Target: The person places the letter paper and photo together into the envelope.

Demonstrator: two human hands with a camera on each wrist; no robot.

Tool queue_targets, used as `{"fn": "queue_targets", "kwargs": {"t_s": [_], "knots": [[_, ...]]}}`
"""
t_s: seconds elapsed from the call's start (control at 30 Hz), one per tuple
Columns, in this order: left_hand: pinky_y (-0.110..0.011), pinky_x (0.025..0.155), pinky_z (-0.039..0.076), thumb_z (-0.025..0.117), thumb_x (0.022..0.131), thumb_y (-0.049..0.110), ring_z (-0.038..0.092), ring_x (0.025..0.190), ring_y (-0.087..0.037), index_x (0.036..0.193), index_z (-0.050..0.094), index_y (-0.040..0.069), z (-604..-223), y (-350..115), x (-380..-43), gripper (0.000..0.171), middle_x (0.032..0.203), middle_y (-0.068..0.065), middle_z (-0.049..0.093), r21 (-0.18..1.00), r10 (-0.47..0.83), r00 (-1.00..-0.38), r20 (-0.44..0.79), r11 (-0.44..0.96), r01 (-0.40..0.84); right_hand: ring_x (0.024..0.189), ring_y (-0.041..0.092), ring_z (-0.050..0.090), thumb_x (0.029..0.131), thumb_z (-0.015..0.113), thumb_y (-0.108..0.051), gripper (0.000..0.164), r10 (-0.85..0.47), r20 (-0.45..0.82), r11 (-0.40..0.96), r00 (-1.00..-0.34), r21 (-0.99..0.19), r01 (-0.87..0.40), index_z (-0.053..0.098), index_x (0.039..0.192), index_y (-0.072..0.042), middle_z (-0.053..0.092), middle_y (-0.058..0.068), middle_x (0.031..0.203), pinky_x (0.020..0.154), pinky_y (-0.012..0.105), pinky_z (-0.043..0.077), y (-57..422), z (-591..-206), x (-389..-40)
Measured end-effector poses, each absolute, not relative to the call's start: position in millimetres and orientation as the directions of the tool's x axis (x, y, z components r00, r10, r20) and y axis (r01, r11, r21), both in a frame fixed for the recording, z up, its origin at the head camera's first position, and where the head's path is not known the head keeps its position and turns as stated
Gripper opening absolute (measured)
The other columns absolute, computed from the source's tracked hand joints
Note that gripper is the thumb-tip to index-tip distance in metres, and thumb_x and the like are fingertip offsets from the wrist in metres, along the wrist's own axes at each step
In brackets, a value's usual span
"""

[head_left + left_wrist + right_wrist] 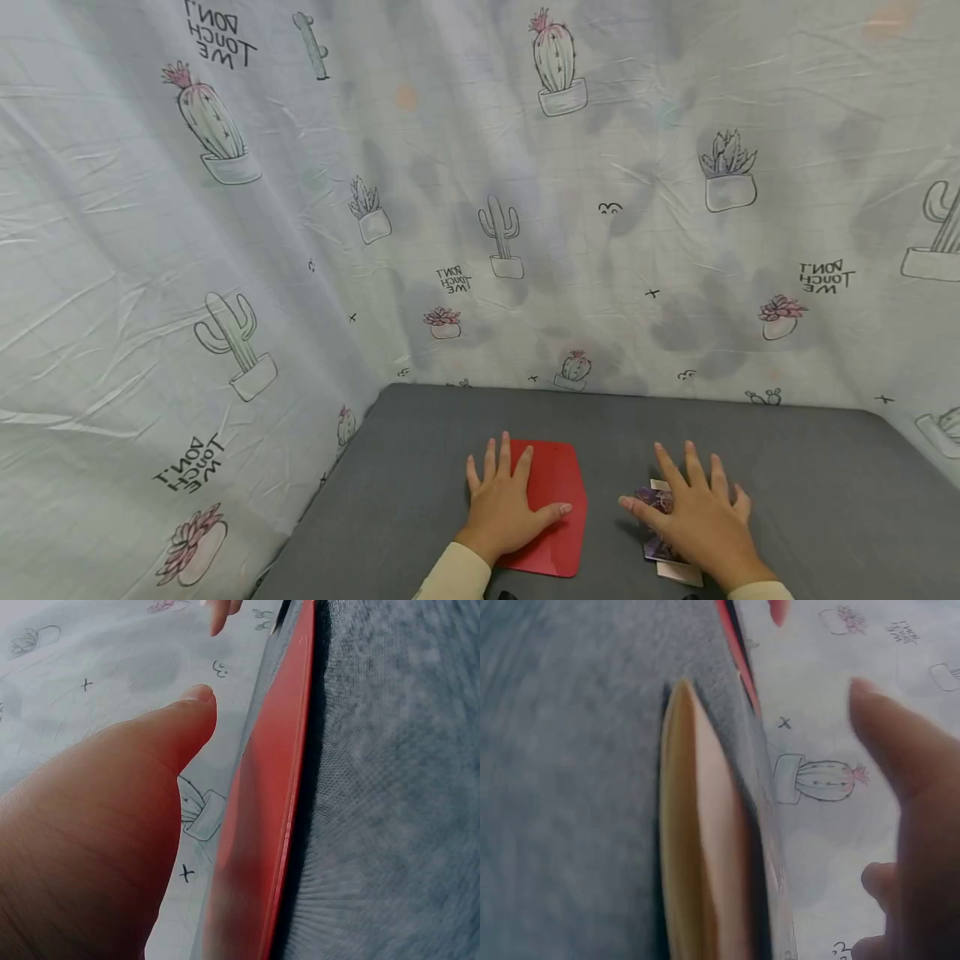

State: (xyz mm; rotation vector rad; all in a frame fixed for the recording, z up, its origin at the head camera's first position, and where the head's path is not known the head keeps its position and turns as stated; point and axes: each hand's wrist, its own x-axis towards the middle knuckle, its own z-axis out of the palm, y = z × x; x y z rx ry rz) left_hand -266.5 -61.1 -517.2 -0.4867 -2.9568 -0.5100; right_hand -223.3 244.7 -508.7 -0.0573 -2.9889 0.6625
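Observation:
A flat red envelope (558,475) with a tapered right side lies on the grey table. My left hand (504,508) is spread palm down over its left part, fingers straight and thumb pointing right. In the left wrist view, the thumb stands apart from the envelope's (277,765) surface. To the right, my right hand (705,517) spreads its fingers over a purple-printed flat item (654,548), partly hiding it. Pale folded paper (678,573) sticks out below that item. The right wrist view shows this paper's (705,847) folded layers gaping at the edge, with the thumb (900,742) apart from it.
The grey tabletop (420,442) runs back to a white cloth (637,267) printed with cacti and lettering. The same cloth hangs along the left side. Small dark objects (507,595) show at the bottom edge of the head view.

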Motion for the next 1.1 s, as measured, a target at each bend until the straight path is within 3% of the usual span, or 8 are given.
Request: {"fn": "queue_targets", "kwargs": {"t_s": [0.13, 0.23, 0.33, 0.5, 0.7, 0.83, 1.03, 1.1], "knots": [[-0.078, 0.119, 0.005, 0.058, 0.086, 0.09, 0.014, 0.161, -0.048, 0.167, 0.047, 0.015, -518.0, -61.2, -266.5, 0.111, 0.178, -0.02, 0.018, 0.324, 0.294, -0.945, 0.144, 0.888, 0.326, 0.148, 0.074, 0.005, 0.087, 0.054, -0.093, 0.123, 0.062, 0.035, 0.901, -0.997, -0.431, 0.041, 0.025, 0.175, -0.012, 0.009, 0.039, 0.171, 0.096, 0.094, 0.014, 247.9, -500.1, -223.4], [-0.079, 0.119, 0.006, 0.061, 0.086, 0.088, 0.014, 0.161, -0.048, 0.167, 0.046, 0.015, -517.6, -61.5, -266.3, 0.111, 0.178, -0.02, 0.018, 0.35, 0.297, -0.945, 0.135, 0.878, 0.326, 0.141, 0.076, 0.022, 0.093, 0.053, -0.088, 0.118, 0.067, 0.061, 0.899, -0.996, -0.437, 0.034, 0.029, 0.171, -0.002, 0.02, 0.044, 0.166, 0.091, 0.092, 0.031, 252.4, -493.5, -224.0], [-0.079, 0.119, 0.007, 0.066, 0.086, 0.085, 0.014, 0.161, -0.048, 0.167, 0.046, 0.014, -516.3, -62.1, -265.5, 0.11, 0.178, -0.02, 0.018, 0.377, 0.306, -0.944, 0.124, 0.865, 0.33, 0.134, 0.074, 0.036, 0.099, 0.053, -0.081, 0.114, 0.088, 0.1, 0.876, -0.991, -0.482, 0.029, 0.035, 0.163, 0.01, 0.033, 0.048, 0.156, 0.091, 0.087, 0.039, 258.0, -487.7, -224.1], [-0.079, 0.119, 0.008, 0.071, 0.086, 0.08, 0.013, 0.161, -0.047, 0.168, 0.045, 0.014, -518.5, -63.0, -265.6, 0.109, 0.178, -0.021, 0.017, 0.392, 0.32, -0.941, 0.113, 0.855, 0.338, 0.135, 0.069, 0.041, 0.102, 0.046, -0.081, 0.115, 0.129, 0.046, 0.819, -0.991, -0.568, 0.08, 0.034, 0.158, 0.019, 0.037, 0.05, 0.152, 0.1, 0.081, 0.039, 269.4, -482.6, -225.4], [-0.079, 0.118, 0.01, 0.073, 0.085, 0.078, 0.014, 0.161, -0.047, 0.169, 0.043, 0.013, -522.1, -63.6, -266.3, 0.11, 0.178, -0.021, 0.018, 0.439, 0.327, -0.941, 0.09, 0.835, 0.333, 0.128, 0.068, 0.05, 0.103, 0.036, -0.082, 0.117, 0.137, -0.064, 0.756, -0.989, -0.638, 0.146, 0.029, 0.159, 0.021, 0.044, 0.05, 0.147, 0.09, 0.076, 0.048, 283.5, -484.0, -227.4], [-0.078, 0.118, 0.012, 0.074, 0.084, 0.076, 0.014, 0.161, -0.047, 0.169, 0.042, 0.012, -521.8, -63.5, -265.3, 0.111, 0.178, -0.02, 0.019, 0.501, 0.332, -0.941, 0.059, 0.806, 0.316, 0.127, 0.069, 0.05, 0.105, 0.029, -0.08, 0.114, 0.127, -0.121, 0.71, -0.985, -0.682, 0.175, 0.025, 0.159, 0.02, 0.039, 0.052, 0.15, 0.088, 0.072, 0.052, 291.2, -480.2, -224.8], [-0.075, 0.12, 0.01, 0.076, 0.085, 0.058, 0.013, 0.161, -0.047, 0.167, 0.044, 0.009, -520.5, -63.3, -264.7, 0.101, 0.177, -0.022, 0.021, 0.561, 0.34, -0.94, 0.036, 0.771, 0.301, 0.104, 0.044, 0.068, 0.103, 0.028, -0.083, 0.117, 0.125, -0.242, 0.451, -0.962, -0.85, 0.272, 0.027, 0.155, 0.023, 0.058, 0.042, 0.128, 0.076, 0.054, 0.062, 305.2, -474.9, -218.2], [-0.074, 0.121, 0.009, 0.074, 0.085, 0.051, 0.013, 0.161, -0.047, 0.166, 0.045, 0.009, -520.1, -63.4, -265.2, 0.096, 0.176, -0.023, 0.022, 0.566, 0.339, -0.94, 0.032, 0.769, 0.297, 0.101, 0.04, 0.07, 0.103, 0.03, -0.083, 0.119, 0.106, -0.286, 0.362, -0.952, -0.881, 0.305, 0.026, 0.155, 0.024, 0.062, 0.038, 0.124, 0.077, 0.054, 0.062, 310.0, -473.6, -216.8]]}}
